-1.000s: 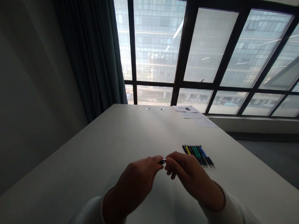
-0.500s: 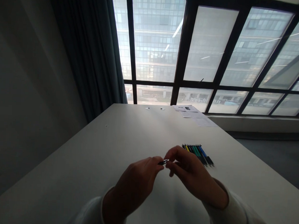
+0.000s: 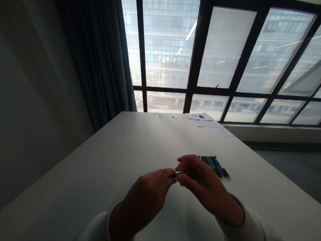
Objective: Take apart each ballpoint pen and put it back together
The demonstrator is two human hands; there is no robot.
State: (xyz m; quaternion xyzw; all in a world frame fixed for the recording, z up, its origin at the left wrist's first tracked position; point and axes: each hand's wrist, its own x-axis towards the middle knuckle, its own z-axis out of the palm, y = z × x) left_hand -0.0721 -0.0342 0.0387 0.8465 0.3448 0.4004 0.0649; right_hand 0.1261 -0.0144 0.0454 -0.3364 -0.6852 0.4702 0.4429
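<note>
Above the near half of the white table (image 3: 103, 174), my left hand (image 3: 149, 190) is closed and pinches a small dark pen (image 3: 172, 175) between thumb and fingers. Its silver tip points to the right, and most of its barrel is hidden in the hand. My right hand (image 3: 203, 183) is curled around that tip, thumb below and fingers above; a thin light sliver shows between them, too small to make out. Just beyond the right hand lies a row of pens (image 3: 213, 165) with black, green, blue and yellow barrels, partly covered by the hand.
Printed sheets of paper (image 3: 202, 120) lie at the table's far right corner. Two round white fittings (image 3: 159, 117) sit along the far edge. A dark curtain (image 3: 99, 62) hangs at the left, and a wide framed window (image 3: 168, 47) stands behind the table.
The right hand's fingers have shifted and lifted slightly about the pen's tip, uncovering a little more of it. The left hand stays almost still, and the row of pens has not moved.
</note>
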